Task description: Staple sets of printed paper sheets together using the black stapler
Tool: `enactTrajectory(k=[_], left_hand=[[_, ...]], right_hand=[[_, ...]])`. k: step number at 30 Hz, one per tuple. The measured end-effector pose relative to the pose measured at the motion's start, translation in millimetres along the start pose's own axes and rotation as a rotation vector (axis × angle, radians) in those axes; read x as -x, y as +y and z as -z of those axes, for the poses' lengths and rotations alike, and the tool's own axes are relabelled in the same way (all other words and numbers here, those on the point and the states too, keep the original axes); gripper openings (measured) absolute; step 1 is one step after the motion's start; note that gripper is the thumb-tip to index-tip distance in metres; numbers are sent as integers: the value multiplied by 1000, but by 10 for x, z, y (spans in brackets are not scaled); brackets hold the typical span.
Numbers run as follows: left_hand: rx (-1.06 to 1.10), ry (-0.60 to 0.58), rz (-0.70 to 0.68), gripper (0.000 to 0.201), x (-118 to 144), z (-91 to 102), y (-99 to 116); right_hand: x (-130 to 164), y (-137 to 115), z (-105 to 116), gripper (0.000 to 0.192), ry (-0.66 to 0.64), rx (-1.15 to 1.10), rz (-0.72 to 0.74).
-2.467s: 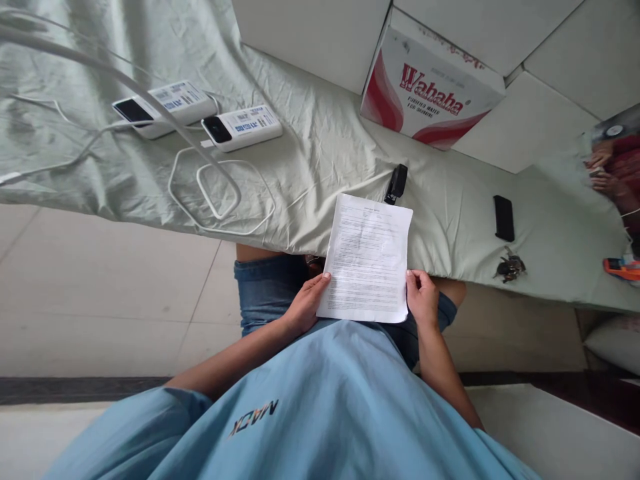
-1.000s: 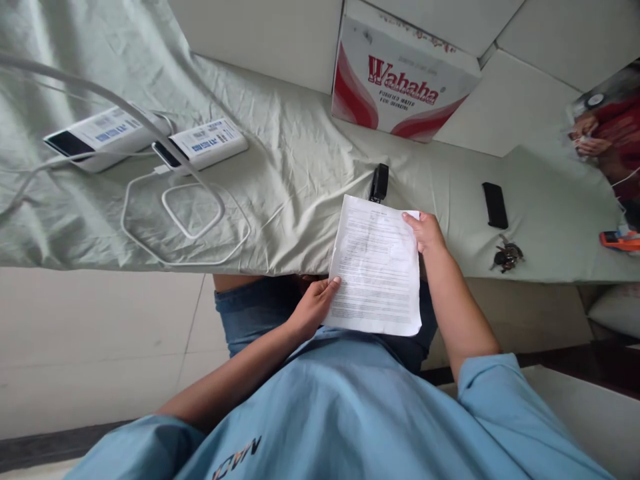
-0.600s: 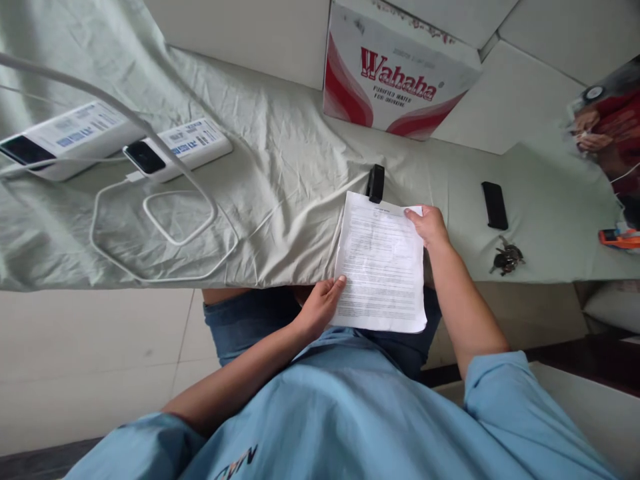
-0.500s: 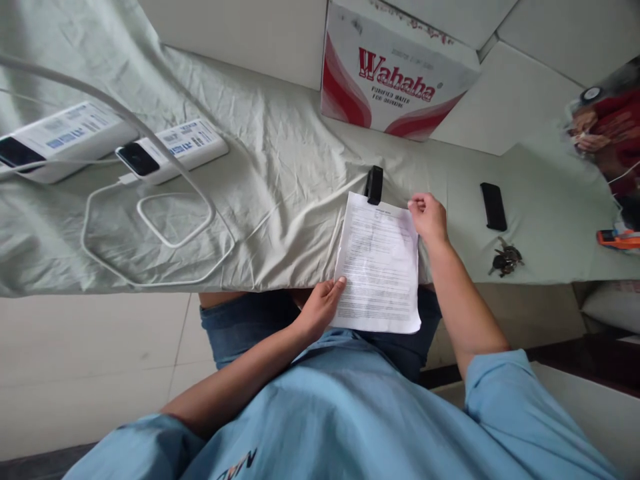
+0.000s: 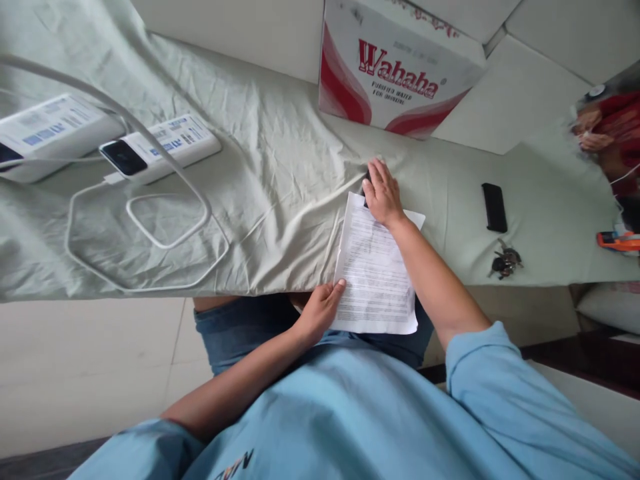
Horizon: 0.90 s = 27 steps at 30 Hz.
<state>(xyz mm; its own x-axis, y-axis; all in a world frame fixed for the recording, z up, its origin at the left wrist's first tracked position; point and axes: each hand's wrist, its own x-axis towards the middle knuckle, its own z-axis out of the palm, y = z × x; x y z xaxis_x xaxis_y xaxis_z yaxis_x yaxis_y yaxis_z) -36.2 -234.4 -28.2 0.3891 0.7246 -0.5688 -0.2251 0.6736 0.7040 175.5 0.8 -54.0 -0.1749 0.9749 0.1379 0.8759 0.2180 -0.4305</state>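
Printed paper sheets (image 5: 373, 267) lie over the table's front edge, their lower part sticking out above my lap. My left hand (image 5: 323, 307) pinches their lower left edge, thumb on top. At the top edge of the sheets sits a small black stapler (image 5: 366, 203), mostly hidden under my right hand (image 5: 383, 193). That hand covers it from above, fingers laid over its body and pointing away from me. The upper right corner of the paper is loose and slightly raised.
On the left are two white power banks (image 5: 165, 148) with a looped white cable (image 5: 145, 288). A Wahaha carton (image 5: 395, 80) stands at the back. To the right lie a black phone (image 5: 495, 207) and keys (image 5: 506, 260). Another person's hands (image 5: 593, 130) show at far right.
My right hand has moved left from the paper's upper right corner onto the stapler and now covers it. My left hand keeps its hold on the paper.
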Motion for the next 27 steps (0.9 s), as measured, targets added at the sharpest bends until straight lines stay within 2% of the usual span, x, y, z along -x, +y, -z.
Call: enactTrajectory(k=[4, 7, 9, 11, 14, 17, 20, 22, 24, 27], left_hand=[[-1, -2, -9, 76, -5, -15, 2], [-12, -22, -10, 77, 32, 7, -1], [-13, -38, -9, 77, 91, 53, -20], [-20, -30, -12, 76, 176, 133, -60], [-67, 34, -12, 75, 331, 307, -156], [-88, 80, -12, 75, 491, 480, -263], [-45, 102, -17, 73, 612, 571, -329], [-44, 134, -34, 73, 643, 578, -336], [-61, 157, -54, 74, 628, 556, -321], [-46, 139, -63, 76, 552, 492, -289]], right_hand=[[-5, -38, 73, 63, -34, 15, -22], [-79, -45, 118, 66, -4, 2, -37], [-100, -31, 176, 70, 73, -28, -25], [-24, -19, 288, 72, 210, -80, -18], [381, -50, 525, 67, 454, -194, -100], [1089, -109, 718, 49, 603, -365, -259], [1822, -63, 820, 38, 514, -445, -399], [2169, 54, 847, 37, 466, -375, -478], [2352, 198, 833, 38, 463, -238, -544], [2374, 342, 732, 40, 462, 45, -572]])
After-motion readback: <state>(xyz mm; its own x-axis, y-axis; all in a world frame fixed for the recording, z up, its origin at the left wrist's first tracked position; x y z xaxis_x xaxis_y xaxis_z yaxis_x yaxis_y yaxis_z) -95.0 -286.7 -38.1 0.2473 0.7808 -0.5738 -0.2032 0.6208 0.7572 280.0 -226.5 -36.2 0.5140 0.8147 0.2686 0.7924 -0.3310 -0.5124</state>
